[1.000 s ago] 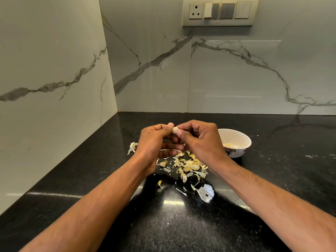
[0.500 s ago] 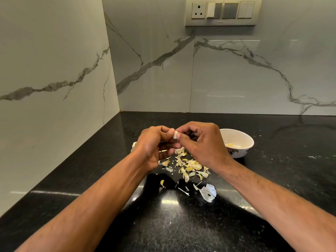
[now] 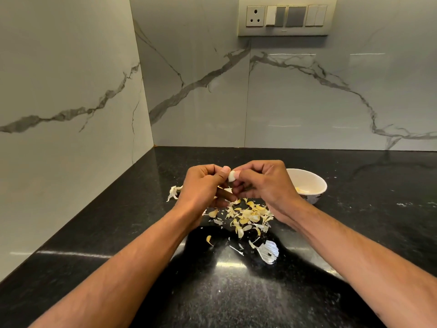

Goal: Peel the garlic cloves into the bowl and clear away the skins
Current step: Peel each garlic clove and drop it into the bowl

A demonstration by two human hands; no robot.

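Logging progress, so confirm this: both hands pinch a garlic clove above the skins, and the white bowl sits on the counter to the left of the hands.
One detail is wrong. In the head view the white bowl sits to the right of the hands, not the left. The rest holds: the left hand and right hand pinch the garlic clove above the skins on the counter.

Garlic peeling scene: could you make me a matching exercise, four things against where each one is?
Things:
1. garlic clove
2. bowl
3. garlic skins
4. switch panel

Places:
A. on the wall above the counter
B. scattered on the black counter below the hands
C. pinched between left hand and right hand
D. on the counter, beyond the right hand

Pairs: 1-C, 2-D, 3-B, 4-A
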